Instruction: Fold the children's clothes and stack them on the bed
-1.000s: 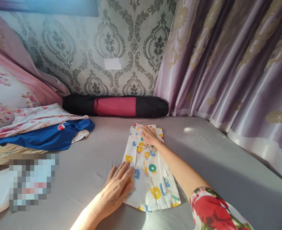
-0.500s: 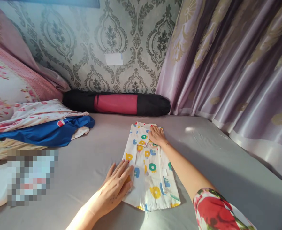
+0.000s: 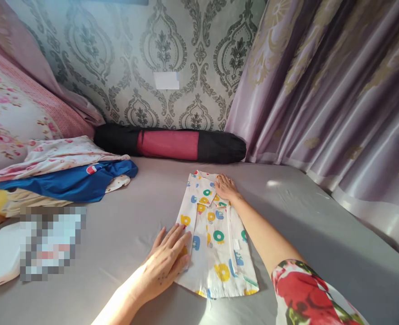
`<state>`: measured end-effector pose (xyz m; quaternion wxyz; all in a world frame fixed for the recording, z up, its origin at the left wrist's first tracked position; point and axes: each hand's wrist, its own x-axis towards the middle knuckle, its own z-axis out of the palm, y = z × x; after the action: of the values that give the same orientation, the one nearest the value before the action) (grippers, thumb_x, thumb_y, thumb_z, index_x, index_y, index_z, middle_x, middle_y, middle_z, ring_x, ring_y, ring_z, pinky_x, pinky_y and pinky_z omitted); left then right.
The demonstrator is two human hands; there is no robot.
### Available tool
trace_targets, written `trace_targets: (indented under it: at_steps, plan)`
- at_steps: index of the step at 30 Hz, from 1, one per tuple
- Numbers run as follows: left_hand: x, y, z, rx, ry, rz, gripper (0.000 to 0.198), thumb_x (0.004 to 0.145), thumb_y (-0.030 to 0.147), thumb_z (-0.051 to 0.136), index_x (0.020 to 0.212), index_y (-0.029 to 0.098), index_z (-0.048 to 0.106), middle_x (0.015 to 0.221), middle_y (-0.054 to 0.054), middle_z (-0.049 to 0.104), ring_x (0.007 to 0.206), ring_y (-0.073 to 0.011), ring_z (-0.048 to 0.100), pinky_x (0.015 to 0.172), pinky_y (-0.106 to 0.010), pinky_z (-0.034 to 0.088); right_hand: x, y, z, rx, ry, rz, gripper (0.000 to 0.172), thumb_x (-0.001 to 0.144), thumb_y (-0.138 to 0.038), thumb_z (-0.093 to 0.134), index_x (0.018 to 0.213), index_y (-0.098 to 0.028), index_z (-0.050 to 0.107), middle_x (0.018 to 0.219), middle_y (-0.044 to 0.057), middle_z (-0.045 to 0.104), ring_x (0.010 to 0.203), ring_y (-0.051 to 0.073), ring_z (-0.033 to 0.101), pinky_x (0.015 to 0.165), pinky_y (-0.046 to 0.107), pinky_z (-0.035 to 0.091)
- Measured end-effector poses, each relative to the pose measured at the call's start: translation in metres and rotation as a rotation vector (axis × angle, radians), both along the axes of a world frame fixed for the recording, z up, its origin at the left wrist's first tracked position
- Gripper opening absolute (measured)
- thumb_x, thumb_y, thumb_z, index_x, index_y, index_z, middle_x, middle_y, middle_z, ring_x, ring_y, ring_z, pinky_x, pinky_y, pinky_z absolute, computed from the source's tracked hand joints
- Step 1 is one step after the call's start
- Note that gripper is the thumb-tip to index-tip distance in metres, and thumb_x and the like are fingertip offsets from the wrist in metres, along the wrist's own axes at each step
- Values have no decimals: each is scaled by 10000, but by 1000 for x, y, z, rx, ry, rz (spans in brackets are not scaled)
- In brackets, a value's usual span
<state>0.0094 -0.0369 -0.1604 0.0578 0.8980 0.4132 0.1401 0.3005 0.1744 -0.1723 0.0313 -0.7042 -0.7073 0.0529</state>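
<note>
A small white shirt (image 3: 204, 234) printed with yellow, green and blue shapes lies flat on the grey bed sheet, its sides folded inward into a long narrow shape. My left hand (image 3: 168, 253) rests flat along its left edge, fingers stretched out and pointing away from me. At the far right end of the garment, my right hand (image 3: 225, 187) presses down with its fingers extended. The cloth under both palms is hidden. A white tag shows on the right side of the shirt.
At the left lies a pile with a blue garment (image 3: 63, 180) on it. Nearer stand a white object (image 3: 2, 257) and a blurred-out item (image 3: 52, 243). A black and red rolled bag (image 3: 168, 144) lies along the wall, and purple curtains (image 3: 321, 90) hang at the right.
The view has shifted slightly, so the scene sits a little further right. Both hands stay on the shirt in nearly the same places.
</note>
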Motion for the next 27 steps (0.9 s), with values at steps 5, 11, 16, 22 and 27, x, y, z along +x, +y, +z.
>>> trace_targets:
  at_steps: [5, 11, 16, 22, 27]
  plan:
    - [-1, 0, 3, 2, 5, -15, 494, 1003, 354, 372, 1488, 266, 345, 1540, -86, 375, 1428, -266, 325, 1150, -529, 304, -17, -1, 3, 46, 3, 58, 593, 1012, -415, 135, 1523, -150, 279, 1601, 96, 210, 1478, 232, 131, 1188, 495, 70]
    - [3, -2, -1, 22, -21, 34, 474, 1007, 353, 363, 1469, 251, 376, 1533, -87, 387, 1429, -257, 322, 1159, -525, 288, -26, 1, 4, -12, 31, 93, 604, 1006, -410, 129, 1533, -144, 256, 1606, 97, 189, 1476, 246, 141, 1182, 505, 111]
    - [2, 0, 3, -12, 9, -1, 467, 1003, 347, 370, 1460, 250, 386, 1528, -92, 394, 1422, -264, 337, 1135, -536, 329, -41, 6, 5, 23, 41, 130, 602, 1001, -405, 149, 1535, -144, 250, 1607, 94, 187, 1478, 244, 129, 1185, 499, 95]
    - [0, 1, 2, 6, 8, -18, 486, 999, 321, 377, 1479, 248, 354, 1542, -83, 372, 1438, -258, 302, 1145, -514, 323, -56, 9, 6, -19, 44, 160, 600, 983, -371, 189, 1516, -117, 293, 1596, 102, 218, 1470, 251, 164, 1183, 517, 103]
    - [-1, 0, -3, 27, -3, -16, 490, 991, 315, 394, 1477, 262, 359, 1547, -76, 364, 1433, -264, 314, 1141, -510, 333, -76, 14, 9, 85, 53, 220, 597, 988, -357, 182, 1512, -92, 292, 1598, 97, 210, 1478, 226, 128, 1194, 478, 71]
